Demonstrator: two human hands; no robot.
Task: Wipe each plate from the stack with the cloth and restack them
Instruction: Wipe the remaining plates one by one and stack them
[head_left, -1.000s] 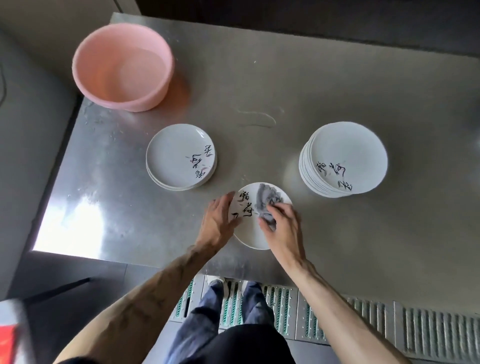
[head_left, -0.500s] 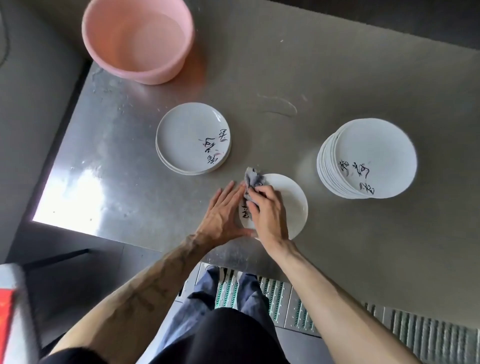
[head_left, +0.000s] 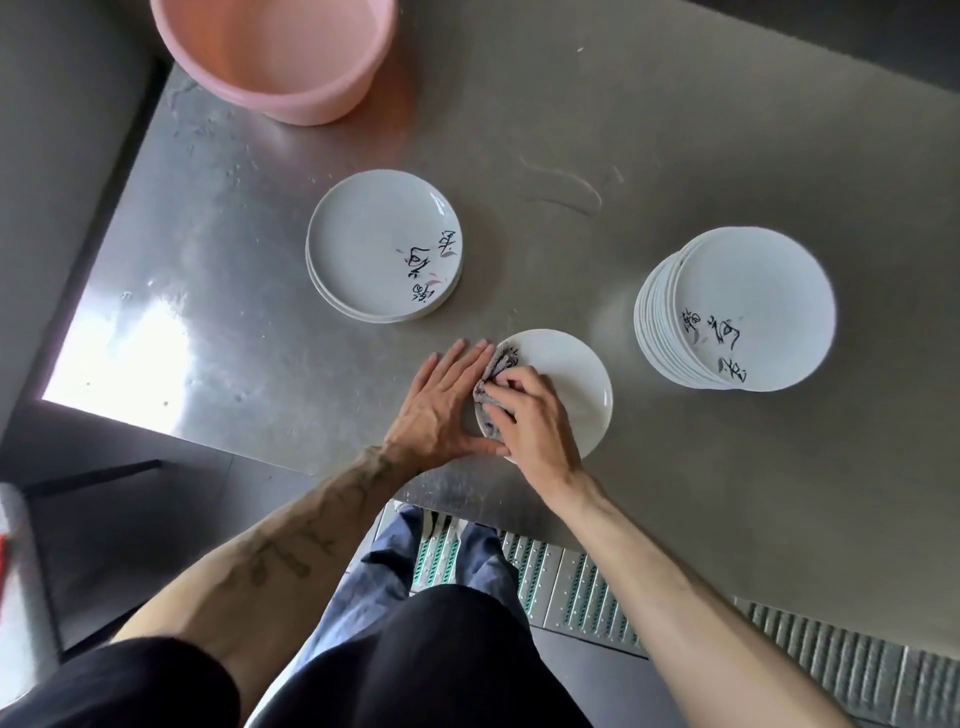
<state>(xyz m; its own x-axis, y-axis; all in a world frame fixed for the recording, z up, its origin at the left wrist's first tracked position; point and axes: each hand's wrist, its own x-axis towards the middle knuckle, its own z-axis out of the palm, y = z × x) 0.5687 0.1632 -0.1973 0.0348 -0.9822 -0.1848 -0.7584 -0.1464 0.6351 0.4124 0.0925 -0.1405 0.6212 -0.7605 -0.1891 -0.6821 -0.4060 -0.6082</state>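
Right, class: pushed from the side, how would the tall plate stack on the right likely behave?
The tall stack looks skewed, rims stepped leftward, so it may shear apart rather than slide whole. Its glaze shines, so layers probably slip and could chip.

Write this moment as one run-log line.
phase: wiping | right hand: grips cloth on plate | left hand: flat against plate edge

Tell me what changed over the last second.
The right hand slid the cloth from the middle of the plate to its left edge, covering the writing. The left hand went from gripping the rim to lying flat against it. The short stack, tall stack and basin stayed put.
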